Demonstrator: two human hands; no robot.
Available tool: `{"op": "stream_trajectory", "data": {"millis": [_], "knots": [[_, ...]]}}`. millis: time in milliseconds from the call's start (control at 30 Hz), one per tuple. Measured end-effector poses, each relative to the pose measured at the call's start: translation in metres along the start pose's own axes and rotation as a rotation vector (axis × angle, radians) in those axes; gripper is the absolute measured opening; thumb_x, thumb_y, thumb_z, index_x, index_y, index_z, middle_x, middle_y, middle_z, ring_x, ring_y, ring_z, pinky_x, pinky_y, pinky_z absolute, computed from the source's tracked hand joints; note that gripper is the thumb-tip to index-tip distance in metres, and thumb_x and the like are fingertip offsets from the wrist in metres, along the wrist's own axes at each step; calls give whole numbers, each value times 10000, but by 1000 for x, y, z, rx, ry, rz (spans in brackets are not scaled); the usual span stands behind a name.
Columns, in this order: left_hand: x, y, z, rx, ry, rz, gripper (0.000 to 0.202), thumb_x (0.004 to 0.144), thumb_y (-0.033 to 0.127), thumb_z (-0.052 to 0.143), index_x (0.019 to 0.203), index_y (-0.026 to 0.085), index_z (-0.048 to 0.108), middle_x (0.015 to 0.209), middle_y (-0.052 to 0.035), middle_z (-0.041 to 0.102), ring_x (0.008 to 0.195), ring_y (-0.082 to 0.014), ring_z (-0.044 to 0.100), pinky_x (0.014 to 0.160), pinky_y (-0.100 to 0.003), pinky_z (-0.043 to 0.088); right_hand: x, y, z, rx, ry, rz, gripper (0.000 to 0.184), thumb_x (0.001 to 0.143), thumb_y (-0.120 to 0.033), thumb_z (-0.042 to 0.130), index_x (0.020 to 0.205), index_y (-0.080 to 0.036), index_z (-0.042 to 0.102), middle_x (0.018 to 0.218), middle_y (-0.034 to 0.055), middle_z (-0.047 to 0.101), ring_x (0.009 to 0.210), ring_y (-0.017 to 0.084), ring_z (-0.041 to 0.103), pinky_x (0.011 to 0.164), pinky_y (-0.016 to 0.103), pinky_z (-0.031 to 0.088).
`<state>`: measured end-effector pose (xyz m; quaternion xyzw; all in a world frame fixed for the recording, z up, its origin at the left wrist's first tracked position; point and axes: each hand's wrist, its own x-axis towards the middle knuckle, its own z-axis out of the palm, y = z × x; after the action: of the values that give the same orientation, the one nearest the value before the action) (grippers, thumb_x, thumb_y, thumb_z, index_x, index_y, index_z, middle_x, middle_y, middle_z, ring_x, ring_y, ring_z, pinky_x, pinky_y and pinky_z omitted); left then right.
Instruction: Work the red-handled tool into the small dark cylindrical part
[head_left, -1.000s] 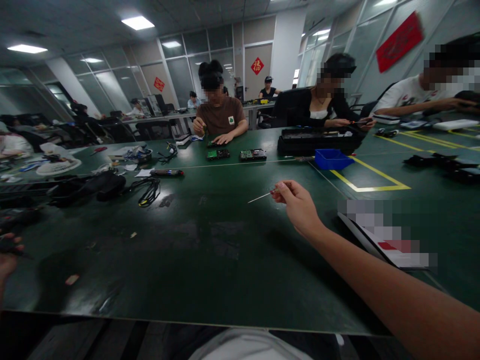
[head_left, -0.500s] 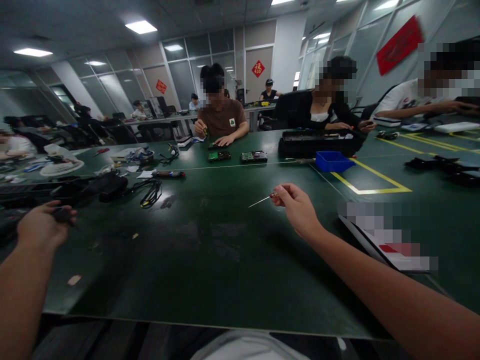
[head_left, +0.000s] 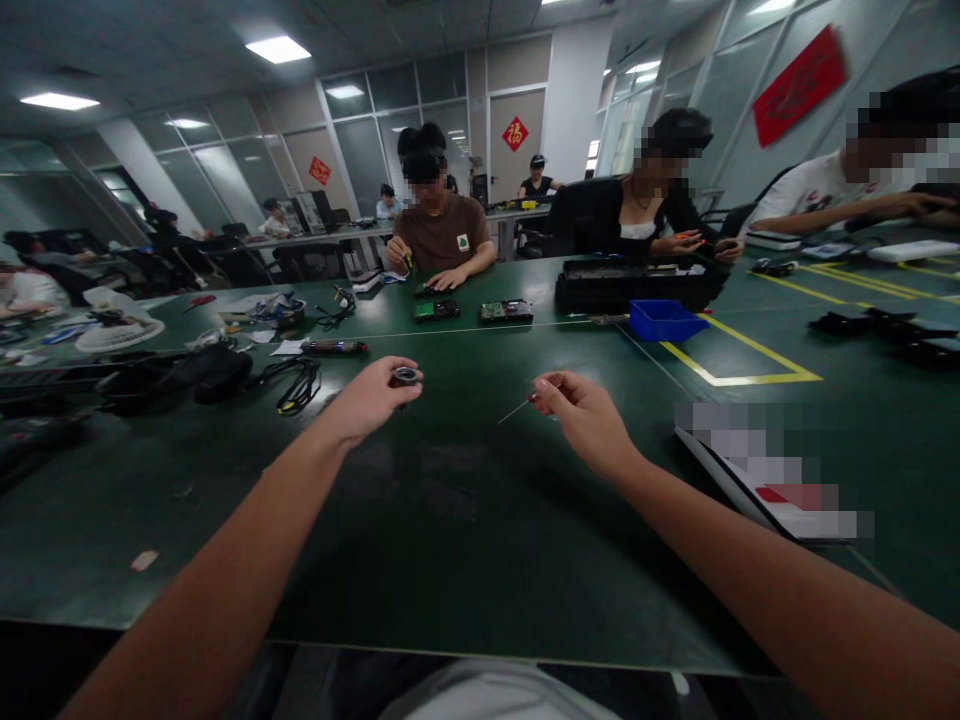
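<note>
My left hand (head_left: 373, 399) is raised over the middle of the dark green table (head_left: 420, 520), its fingers pinched on a small dark round part with a silver ring (head_left: 405, 376). My right hand (head_left: 583, 415) hovers a short way to the right, fingers closed on a thin metal needle-like tool (head_left: 516, 409) whose tip points left toward the round part. The two hands are a little apart and neither touches the table.
A blurred flat card or booklet (head_left: 772, 480) lies at my right. Black bags and cables (head_left: 202, 375) sit at the left, circuit boards (head_left: 472, 310), a black tray (head_left: 630, 283) and a blue bin (head_left: 664, 319) farther back. Several people work across the table.
My left hand has come from the far left of the table to the middle, carrying the small round part. My right hand with the thin tool has shifted slightly left.
</note>
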<state>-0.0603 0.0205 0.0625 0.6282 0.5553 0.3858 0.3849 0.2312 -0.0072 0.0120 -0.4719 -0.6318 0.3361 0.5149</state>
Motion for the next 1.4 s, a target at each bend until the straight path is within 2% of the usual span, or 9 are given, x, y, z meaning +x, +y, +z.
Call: {"op": "stream_trajectory", "data": {"millis": [133, 233, 333, 500, 633, 933, 1067, 1267, 1400], "knots": [[-1, 9, 50, -72, -203, 99, 347, 717, 70, 711, 1045, 154, 637, 1081, -88, 701, 978, -190, 657, 961, -388, 481, -3, -5, 0, -85, -45, -15, 306, 906, -496, 582, 849, -213, 683, 764, 31, 692, 707, 187, 626, 663, 331, 472], [-8, 8, 75, 6, -224, 177, 352, 743, 71, 705, 1072, 182, 646, 1058, -62, 707, 964, -195, 665, 947, -388, 496, -6, -11, 0, -171, -71, -23, 364, 891, -533, 589, 722, -217, 649, 644, 8, 647, 594, 169, 573, 579, 314, 413], [-16, -1, 88, 194, -182, 287, 344, 768, 109, 724, 1091, 216, 671, 1103, -47, 698, 1037, -219, 646, 973, -394, 482, -8, -13, 1, -197, -75, -36, 372, 883, -547, 596, 709, -220, 631, 624, -2, 635, 569, 162, 554, 557, 309, 389], [-23, -18, 90, 325, -85, 363, 412, 783, 98, 723, 1174, 214, 660, 1170, -64, 671, 1093, -228, 619, 991, -385, 471, -9, -12, 2, -59, -2, -52, 264, 921, -463, 557, 842, -226, 642, 725, 11, 664, 664, 175, 605, 636, 325, 462], [-20, -27, 89, 327, -64, 405, 342, 795, 116, 723, 1123, 205, 683, 1176, -63, 673, 1122, -229, 606, 1019, -394, 453, -9, -12, 1, 45, 62, -73, 214, 917, -418, 573, 967, -225, 653, 825, 36, 698, 755, 193, 649, 715, 360, 513], [-20, -29, 89, 302, -77, 411, 403, 819, 166, 721, 1211, 234, 658, 1229, -54, 673, 1159, -227, 605, 1045, -396, 443, -10, -8, 5, 58, 20, -60, 215, 921, -414, 583, 994, -225, 655, 885, 49, 727, 819, 205, 689, 778, 387, 539], [-20, -28, 90, 292, -47, 396, 432, 810, 159, 733, 1229, 218, 646, 1236, -53, 674, 1161, -219, 605, 1045, -381, 441, -11, -11, 3, -44, 38, -78, 241, 921, -441, 576, 963, -225, 673, 864, 52, 735, 792, 205, 685, 701, 352, 517], [-20, -29, 89, 293, -27, 416, 398, 807, 164, 745, 1192, 228, 669, 1196, -40, 690, 1141, -214, 614, 1041, -383, 444, -13, -18, 1, -320, 107, -148, 374, 831, -537, 670, 657, -211, 614, 573, -9, 610, 511, 132, 515, 503, 279, 356], [-19, -31, 89, 297, -35, 435, 409, 805, 177, 752, 1201, 242, 670, 1208, -44, 685, 1153, -225, 608, 1043, -405, 443, -14, -18, 1, -330, 80, -194, 282, 847, -481, 674, 767, -210, 668, 646, 0, 662, 558, 144, 568, 512, 273, 378]]}}
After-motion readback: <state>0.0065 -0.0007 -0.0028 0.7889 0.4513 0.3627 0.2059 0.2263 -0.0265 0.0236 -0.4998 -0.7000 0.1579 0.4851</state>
